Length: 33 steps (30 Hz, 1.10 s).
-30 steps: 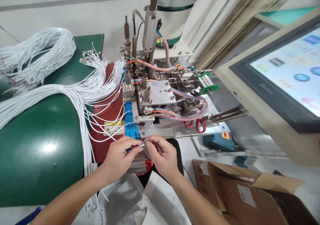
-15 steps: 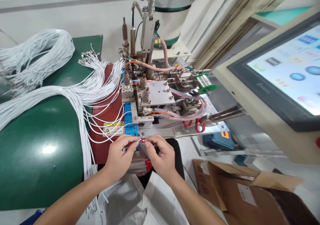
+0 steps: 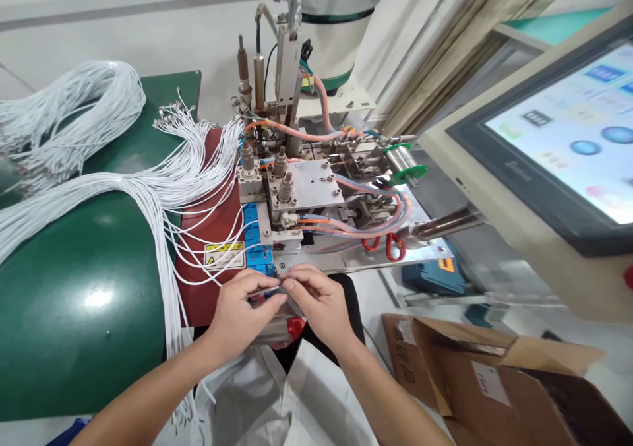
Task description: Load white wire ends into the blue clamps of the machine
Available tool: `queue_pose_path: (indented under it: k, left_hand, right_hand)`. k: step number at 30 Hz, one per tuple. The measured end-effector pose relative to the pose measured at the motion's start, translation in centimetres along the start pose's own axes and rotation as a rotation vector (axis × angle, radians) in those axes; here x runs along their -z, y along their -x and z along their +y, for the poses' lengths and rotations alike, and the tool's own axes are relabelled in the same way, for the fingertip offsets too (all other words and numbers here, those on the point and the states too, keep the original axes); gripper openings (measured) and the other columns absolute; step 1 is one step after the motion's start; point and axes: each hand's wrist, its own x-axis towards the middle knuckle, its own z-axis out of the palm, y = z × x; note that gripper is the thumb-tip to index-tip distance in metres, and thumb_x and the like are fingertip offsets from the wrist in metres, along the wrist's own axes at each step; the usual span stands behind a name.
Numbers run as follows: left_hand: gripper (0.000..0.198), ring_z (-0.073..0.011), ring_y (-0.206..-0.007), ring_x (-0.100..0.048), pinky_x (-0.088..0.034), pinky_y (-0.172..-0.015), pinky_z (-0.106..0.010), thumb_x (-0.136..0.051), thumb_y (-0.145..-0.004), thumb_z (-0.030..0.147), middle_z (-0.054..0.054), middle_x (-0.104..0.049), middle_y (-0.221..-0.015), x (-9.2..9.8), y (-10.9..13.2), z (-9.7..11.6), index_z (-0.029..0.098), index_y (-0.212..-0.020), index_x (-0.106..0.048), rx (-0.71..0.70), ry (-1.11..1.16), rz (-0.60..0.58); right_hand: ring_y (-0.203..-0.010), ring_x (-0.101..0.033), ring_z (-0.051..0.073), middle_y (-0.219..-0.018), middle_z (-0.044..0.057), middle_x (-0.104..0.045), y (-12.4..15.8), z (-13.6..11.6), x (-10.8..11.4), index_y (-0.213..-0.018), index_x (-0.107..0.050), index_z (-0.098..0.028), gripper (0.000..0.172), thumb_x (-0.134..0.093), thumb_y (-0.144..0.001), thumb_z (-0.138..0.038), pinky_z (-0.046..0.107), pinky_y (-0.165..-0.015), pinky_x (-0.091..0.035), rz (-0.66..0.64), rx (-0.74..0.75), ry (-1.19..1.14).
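In front of the machine's front edge, my two hands meet at the fingertips. A short stretch of white cable (image 3: pixel 266 292) shows between the thumb and fingers of my left hand (image 3: pixel 240 311), which are curled around it. My right hand (image 3: pixel 321 304) pinches at the cable's end; the tip itself is hidden by the fingers. Just beyond my fingertips is the row of blue cable holders (image 3: pixel 258 259), with several white cables leading into it. The bundle of white cables (image 3: pixel 161 235) hangs over the table edge to the left of my left hand.
A machine with metal plates (image 3: pixel 311 183), hoses and a wire spool (image 3: pixel 400 162) stands ahead. On the green table (image 3: pixel 74 340) lies another coil of white cables (image 3: pixel 109 96). A touchscreen (image 3: pixel 568 129) juts in at right, above an open cardboard box (image 3: pixel 475 380).
My left thumb has moved down, away from the index finger. The red glint between my fingertips no longer shows, and my right fingertips have closed in against the left ones.
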Motion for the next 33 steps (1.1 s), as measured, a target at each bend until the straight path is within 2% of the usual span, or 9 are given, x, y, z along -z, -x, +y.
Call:
queue_pose_path:
  k: [3,7,10,12,17,19,22,27,33]
  left_hand:
    - [0.007,-0.0121,-0.065,-0.058,-0.049,-0.055,-0.021,-0.064,-0.071,0.023,-0.003,-0.061,-0.075,-0.2,0.2,-0.2,0.018,-0.077,-0.065,-0.106,-0.159,0.052]
    - [0.014,-0.0123,-0.073,-0.060,-0.051,-0.066,-0.023,-0.055,-0.079,0.016,-0.005,-0.062,-0.081,0.0,0.5,-0.7,0.017,-0.088,-0.066,-0.373,-0.345,0.150]
    - [0.022,-0.0151,-0.077,-0.061,-0.050,-0.071,-0.027,-0.052,-0.080,0.013,-0.007,-0.065,-0.083,0.2,0.6,-0.9,0.017,-0.097,-0.066,-0.440,-0.426,0.141]
    - [0.023,-0.0159,-0.078,-0.061,-0.049,-0.072,-0.028,-0.050,-0.082,0.014,-0.006,-0.067,-0.083,0.3,0.5,-0.6,0.019,-0.098,-0.066,-0.343,-0.344,0.089]
    - [0.015,-0.0155,-0.076,-0.063,-0.050,-0.071,-0.025,-0.058,-0.077,0.024,-0.005,-0.070,-0.082,0.5,-0.2,0.4,0.016,-0.082,-0.069,0.215,0.117,0.004]
    - [0.014,-0.0152,-0.072,-0.062,-0.050,-0.069,-0.024,-0.059,-0.075,0.025,-0.004,-0.070,-0.076,0.6,-0.4,0.7,0.014,-0.077,-0.068,0.329,0.213,-0.014]
    - [0.016,-0.0137,-0.067,-0.060,-0.048,-0.065,-0.023,-0.059,-0.074,0.026,-0.003,-0.068,-0.072,0.7,-0.6,0.8,0.013,-0.073,-0.067,0.344,0.261,-0.051]
    - [0.019,-0.0125,-0.065,-0.056,-0.045,-0.062,-0.022,-0.055,-0.076,0.028,-0.003,-0.066,-0.071,0.7,-0.5,0.6,0.013,-0.074,-0.067,0.311,0.230,-0.113]
    - [0.016,-0.0113,-0.065,-0.055,-0.044,-0.063,-0.021,-0.054,-0.078,0.027,-0.001,-0.063,-0.070,0.3,-0.3,0.5,0.015,-0.074,-0.062,0.299,0.277,-0.072]
  right_hand:
    - [-0.061,-0.056,0.013,-0.066,0.002,-0.059,-0.1,-0.6,-0.2,-0.065,-0.062,-0.018,0.011,-0.057,-0.075,-0.018,0.024,-0.056,-0.045,-0.010,0.005,0.091]
    - [-0.057,-0.052,0.011,-0.062,0.000,-0.055,0.0,-1.8,-0.2,-0.061,-0.056,-0.018,0.014,-0.054,-0.075,-0.017,0.022,-0.054,-0.043,0.017,0.038,0.254]
    - [-0.058,-0.051,0.012,-0.061,0.000,-0.054,0.0,-2.5,-0.1,-0.061,-0.055,-0.018,0.015,-0.053,-0.076,-0.018,0.023,-0.056,-0.042,0.024,0.074,0.328]
    - [-0.058,-0.050,0.012,-0.061,0.000,-0.053,-0.1,-2.6,-0.1,-0.061,-0.055,-0.018,0.015,-0.054,-0.076,-0.019,0.023,-0.056,-0.040,0.012,0.063,0.313]
    - [-0.059,-0.052,0.012,-0.068,0.001,-0.056,0.0,-1.4,-0.8,-0.069,-0.059,-0.017,0.019,-0.048,-0.081,-0.027,0.023,-0.055,-0.043,0.064,-0.212,-0.081]
    - [-0.065,-0.055,0.013,-0.074,0.003,-0.059,0.2,-0.8,-1.1,-0.073,-0.061,-0.017,0.014,-0.051,-0.079,-0.026,0.025,-0.060,-0.045,0.083,-0.235,-0.155]
    - [-0.071,-0.057,0.015,-0.075,0.004,-0.059,0.3,-0.3,-1.3,-0.071,-0.062,-0.017,0.007,-0.058,-0.074,-0.021,0.027,-0.064,-0.046,0.063,-0.155,-0.108]
    - [-0.064,-0.055,0.014,-0.067,0.002,-0.057,0.2,-0.6,-1.3,-0.063,-0.059,-0.017,0.010,-0.057,-0.073,-0.016,0.026,-0.061,-0.043,0.077,-0.052,0.031]
    - [-0.062,-0.053,0.012,-0.066,0.000,-0.054,0.5,-0.3,-2.6,-0.063,-0.057,-0.018,0.011,-0.056,-0.074,-0.018,0.024,-0.059,-0.044,0.144,-0.191,-0.215]
